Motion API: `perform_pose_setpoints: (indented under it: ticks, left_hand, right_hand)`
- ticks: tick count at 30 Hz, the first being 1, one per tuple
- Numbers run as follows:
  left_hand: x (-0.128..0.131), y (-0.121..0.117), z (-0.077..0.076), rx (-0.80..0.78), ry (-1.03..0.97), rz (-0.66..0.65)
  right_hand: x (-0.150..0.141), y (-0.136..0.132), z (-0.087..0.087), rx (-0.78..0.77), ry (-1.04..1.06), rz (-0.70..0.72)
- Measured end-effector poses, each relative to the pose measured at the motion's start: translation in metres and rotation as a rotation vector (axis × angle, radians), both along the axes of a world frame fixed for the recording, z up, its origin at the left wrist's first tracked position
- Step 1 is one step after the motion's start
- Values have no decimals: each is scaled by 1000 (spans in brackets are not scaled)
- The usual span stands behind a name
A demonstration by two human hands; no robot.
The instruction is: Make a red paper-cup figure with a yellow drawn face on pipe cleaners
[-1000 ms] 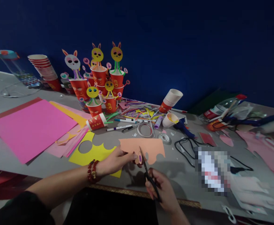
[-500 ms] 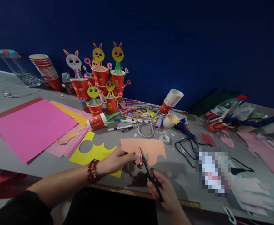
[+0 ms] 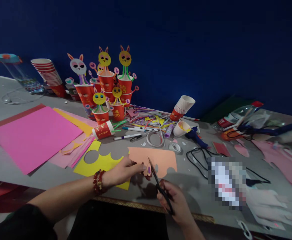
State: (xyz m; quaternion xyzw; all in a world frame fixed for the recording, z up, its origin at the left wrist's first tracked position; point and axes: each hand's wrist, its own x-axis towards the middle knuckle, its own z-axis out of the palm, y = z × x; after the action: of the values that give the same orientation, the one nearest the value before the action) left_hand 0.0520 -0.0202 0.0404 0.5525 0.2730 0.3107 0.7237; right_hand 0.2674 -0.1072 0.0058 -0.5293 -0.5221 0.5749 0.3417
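Between the fingertips of my left hand (image 3: 126, 170) is a small peach paper cutout (image 3: 149, 169) with a purple mark on it. My right hand (image 3: 174, 200) grips black-handled scissors (image 3: 158, 181), whose blades point up and away along the right edge of the cutout. Whether the blades are parted is hard to make out. Behind the cutout lies a peach paper sheet (image 3: 158, 156) with rounded notches along its near edge. Partly under my left hand and wrist, a yellow paper sheet (image 3: 103, 163) has round holes cut from it.
Pink paper (image 3: 38, 133) lies at the left. Red cups with paper rabbit faces (image 3: 103, 81) stand at the back. Markers (image 3: 128, 136), a tape roll (image 3: 154, 139), a stack of cups (image 3: 182, 107), and a blue glue gun (image 3: 197, 137) with its black cord sit to the right.
The small cutout is tilted slightly differently in my left fingers. Both hands stay almost in the same place, with the scissors beside the cutout.
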Motion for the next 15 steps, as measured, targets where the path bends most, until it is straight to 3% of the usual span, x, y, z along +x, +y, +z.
perform_pose_setpoints:
  ticks: [9,15]
  left_hand:
    - [1,0,2,-49,43,48]
    - [0,1,-3,37,199,87]
  right_hand:
    - [1,-1,-2,67,-68,-36]
    - [-4,-4,-4,-36,42,-59]
